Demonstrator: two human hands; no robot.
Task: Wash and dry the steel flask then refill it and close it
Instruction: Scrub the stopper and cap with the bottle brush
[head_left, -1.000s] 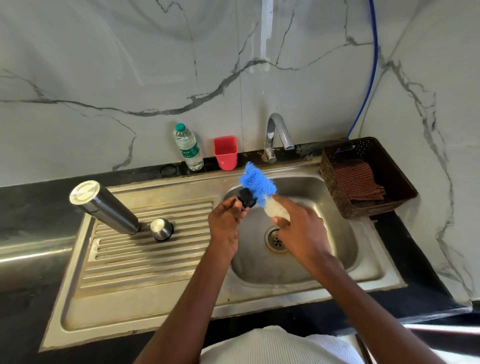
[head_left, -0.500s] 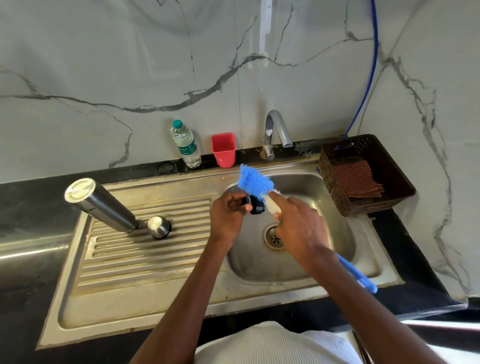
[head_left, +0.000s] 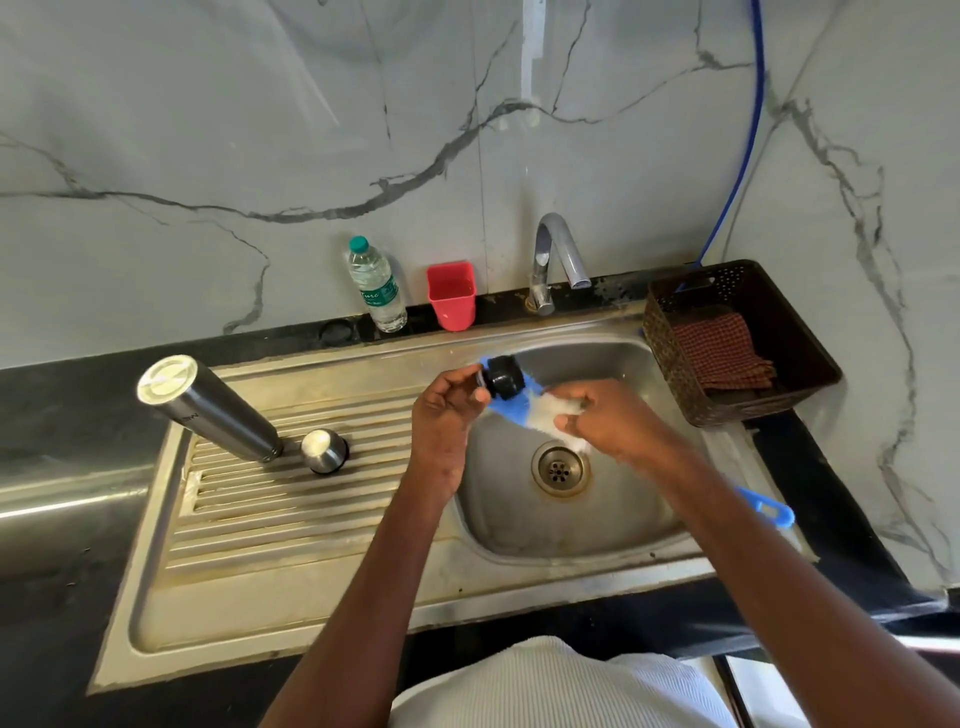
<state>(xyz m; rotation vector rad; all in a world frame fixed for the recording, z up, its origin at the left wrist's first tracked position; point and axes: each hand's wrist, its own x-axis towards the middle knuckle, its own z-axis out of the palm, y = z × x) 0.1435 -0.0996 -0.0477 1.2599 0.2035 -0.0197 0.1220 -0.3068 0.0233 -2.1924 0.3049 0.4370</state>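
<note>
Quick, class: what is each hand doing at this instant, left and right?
Left hand: pinches the black stopper over the sink.
Right hand: grips the blue bottle brush, bristles against the stopper.

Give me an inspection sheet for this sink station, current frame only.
Surface: steel sink unit with ribbed drainboard, black counter.
Job's things: steel flask inverted on drainboard; steel cap beside it; black stopper against blue brush over basin.
Clutter: water bottle, red cup, brown basket holding checked cloth.
Grippers: left hand pinches stopper; right hand grips brush.
Cables: blue hose down wall.
Surroundings: marble wall, tap, no water seen running.
</note>
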